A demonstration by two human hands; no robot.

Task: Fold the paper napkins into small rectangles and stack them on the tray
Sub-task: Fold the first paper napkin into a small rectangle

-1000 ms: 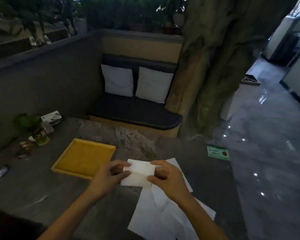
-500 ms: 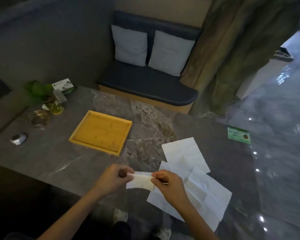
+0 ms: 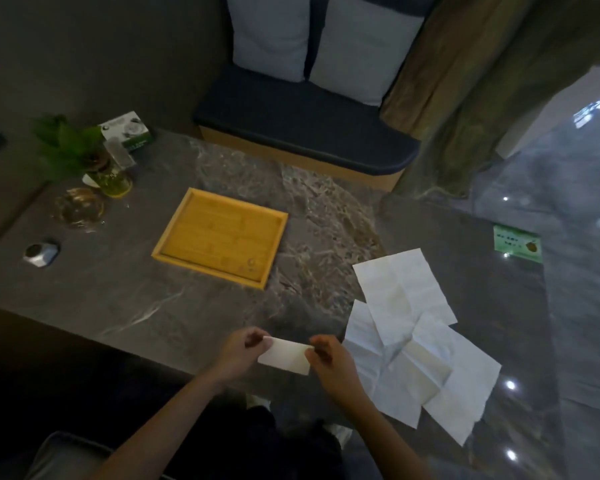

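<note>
Head cam: left hand [image 3: 238,353] and right hand [image 3: 329,358] each pinch one folded napkin [image 3: 284,355] over the table's near edge; three unfolded napkins [image 3: 406,337] lie right, one tray [image 3: 160,252] sits bare.

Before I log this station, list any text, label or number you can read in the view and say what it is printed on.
Nothing is legible in this view.
Green card at the table's right edge: dark printing and a round mark, too blurred to read.
White and green box behind the plant: a printed design, any words too small to tell.
Wooden tray, folded napkin and unfolded napkins: no text visible.
</note>
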